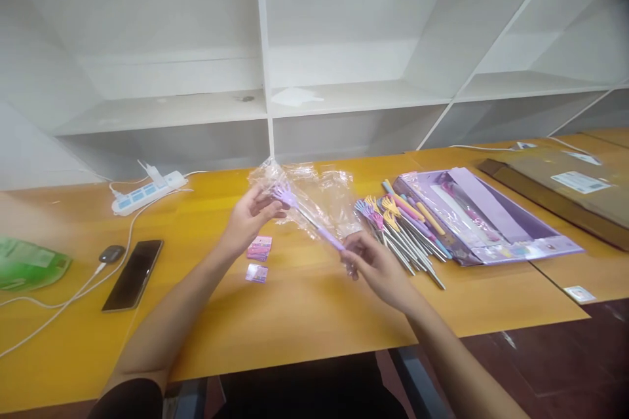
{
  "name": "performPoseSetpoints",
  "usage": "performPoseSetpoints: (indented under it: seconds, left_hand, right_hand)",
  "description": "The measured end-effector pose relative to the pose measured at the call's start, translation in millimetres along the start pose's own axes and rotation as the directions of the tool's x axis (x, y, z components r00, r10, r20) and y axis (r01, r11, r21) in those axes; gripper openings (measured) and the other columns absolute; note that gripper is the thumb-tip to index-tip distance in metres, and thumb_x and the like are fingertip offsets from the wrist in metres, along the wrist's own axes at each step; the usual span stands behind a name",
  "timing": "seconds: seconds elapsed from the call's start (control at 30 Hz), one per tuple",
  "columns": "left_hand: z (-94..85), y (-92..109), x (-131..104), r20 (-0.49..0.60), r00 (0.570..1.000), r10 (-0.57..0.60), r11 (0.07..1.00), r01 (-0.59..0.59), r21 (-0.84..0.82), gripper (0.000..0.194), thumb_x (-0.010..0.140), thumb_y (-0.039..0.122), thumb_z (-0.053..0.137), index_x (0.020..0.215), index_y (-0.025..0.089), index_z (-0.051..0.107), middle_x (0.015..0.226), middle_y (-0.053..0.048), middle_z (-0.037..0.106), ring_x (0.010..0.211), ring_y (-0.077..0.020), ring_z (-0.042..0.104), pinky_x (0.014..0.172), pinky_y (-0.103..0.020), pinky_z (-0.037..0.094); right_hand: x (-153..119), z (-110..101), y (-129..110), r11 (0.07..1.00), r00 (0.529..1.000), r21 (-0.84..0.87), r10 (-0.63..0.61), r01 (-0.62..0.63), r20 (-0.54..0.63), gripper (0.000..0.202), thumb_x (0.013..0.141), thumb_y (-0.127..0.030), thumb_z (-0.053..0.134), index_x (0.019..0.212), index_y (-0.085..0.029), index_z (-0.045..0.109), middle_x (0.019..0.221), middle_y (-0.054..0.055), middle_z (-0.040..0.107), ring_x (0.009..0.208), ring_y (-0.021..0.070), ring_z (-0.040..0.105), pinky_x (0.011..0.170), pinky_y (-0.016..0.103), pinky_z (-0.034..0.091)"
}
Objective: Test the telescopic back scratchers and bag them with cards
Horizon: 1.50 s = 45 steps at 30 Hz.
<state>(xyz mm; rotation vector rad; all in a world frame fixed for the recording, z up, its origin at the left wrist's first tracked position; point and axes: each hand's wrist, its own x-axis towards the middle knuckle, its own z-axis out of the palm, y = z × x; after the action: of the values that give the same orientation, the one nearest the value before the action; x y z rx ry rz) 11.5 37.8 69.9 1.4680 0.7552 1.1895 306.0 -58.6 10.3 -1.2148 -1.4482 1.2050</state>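
Note:
A purple back scratcher with a hand-shaped head and a metal shaft slants across the middle of the table. My right hand is closed around its handle end. Beside the purple head, my left hand pinches a clear plastic bag; its fingertips are close to the head. Whether the scratcher lies inside the bag or against it, I cannot tell. More crinkled clear bags lie behind. To the right is a pile of back scratchers with purple, pink, yellow and blue parts. Small pink printed cards and a purple card lie below my left hand.
A purple display box and a flat cardboard box stand at right. On the left are a phone, a power strip with cables, a small black device and a green packet. White shelving rises behind.

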Motion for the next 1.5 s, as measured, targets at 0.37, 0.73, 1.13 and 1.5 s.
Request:
performPoseSetpoints:
  seconds: [0.37,0.73,1.13,1.5]
  left_hand:
    - [-0.5,12.8,-3.3,-0.152,0.983,0.102,0.994,-0.097,0.042,0.045,0.098,0.041,0.076,0.133,0.022,0.056,0.115,-0.009,0.078,0.097,-0.017,0.076,0.077,-0.026,0.067]
    - [1.6,19.5,-12.0,0.055,0.933,0.356,0.933,-0.357,0.029,0.03,0.104,0.028,0.068,0.133,0.029,0.058,0.106,-0.002,0.069,0.091,-0.0169,0.077,0.082,-0.035,0.071]
    - [8.6,41.3,-23.9,-0.155,0.973,0.172,0.984,-0.178,-0.024,0.029,0.104,0.051,0.069,0.109,0.025,0.057,0.067,0.006,0.066,0.045,-0.0121,0.066,0.038,-0.018,0.051]
    - [6.6,55.1,-29.9,-0.167,0.978,0.128,0.991,-0.132,-0.012,0.034,0.102,0.053,0.071,0.101,0.022,0.057,0.065,0.003,0.071,0.045,-0.0149,0.069,0.038,-0.02,0.053]
  right_hand:
    - [-5.1,79.6,6.5,0.992,0.929,0.05,0.089,-0.114,0.358,0.044,0.098,-0.06,0.072,0.096,-0.025,0.047,0.083,-0.001,0.072,0.079,0.0202,0.077,0.077,0.034,0.058]
    - [0.9,118.6,14.1,0.984,0.855,0.122,0.047,-0.128,0.516,0.056,0.089,-0.072,0.076,0.092,-0.026,0.045,0.09,0.003,0.077,0.087,0.0225,0.078,0.083,0.037,0.06]
    - [37.0,138.8,24.3,0.814,0.919,-0.524,-0.032,0.252,0.392,0.039,0.105,-0.053,0.061,0.117,-0.015,0.063,0.124,0.018,0.063,0.11,0.0296,0.065,0.098,0.046,0.053]
    - [47.5,158.5,23.8,0.731,0.9,-0.653,0.128,0.199,0.417,0.058,0.081,-0.035,0.084,0.129,-0.014,0.06,0.131,0.016,0.06,0.091,0.0224,0.065,0.075,0.034,0.05]
